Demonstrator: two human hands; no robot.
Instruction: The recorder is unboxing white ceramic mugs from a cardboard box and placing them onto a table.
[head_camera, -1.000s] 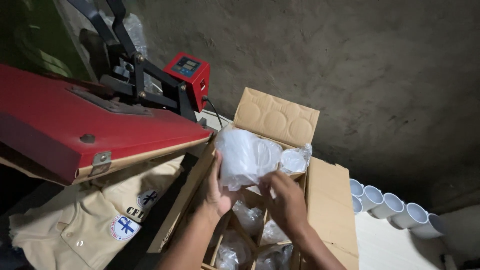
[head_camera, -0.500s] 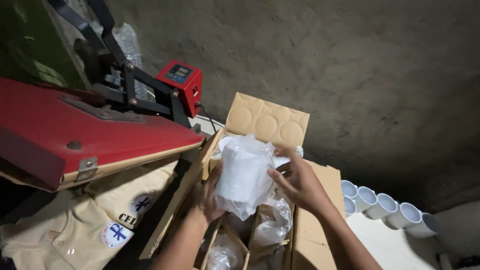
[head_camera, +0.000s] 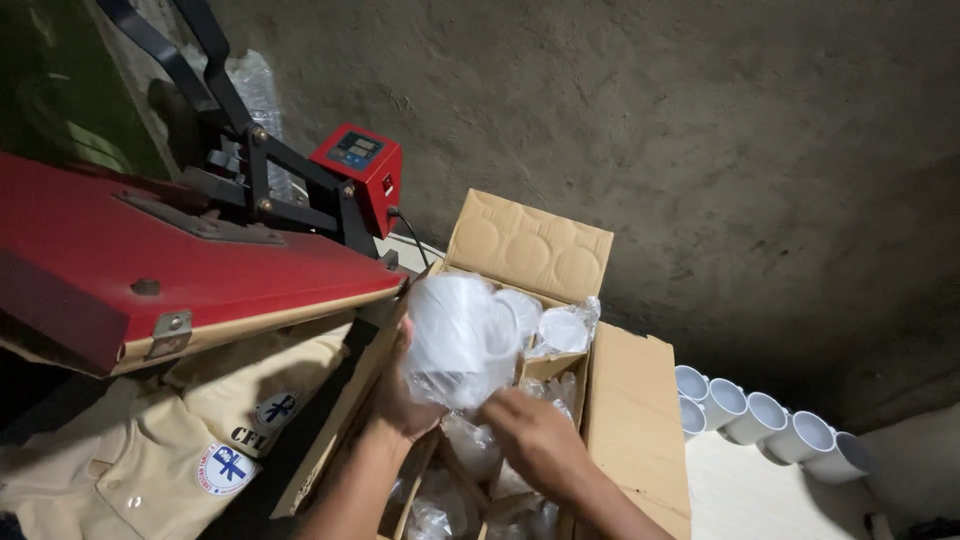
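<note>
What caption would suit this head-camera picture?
Two hands, left hand and right hand, hold a plastic-wrapped white mug above an open cardboard box beside a red heat press.

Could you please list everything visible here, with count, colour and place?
plastic-wrapped white mug: one, white, held above the box
brown cardboard box: one, brown, centre, flaps open, holding more wrapped mugs
bare white ceramic mugs: at least five, white, in a row right of the box
red heat press: one, red and black, left, plate raised
beige shirts with round patches: at least two, beige, under the press
grey concrete wall: one, grey, behind
left hand: one, gripping the wrapped mug
right hand: one, at the wrap's lower edge
</note>
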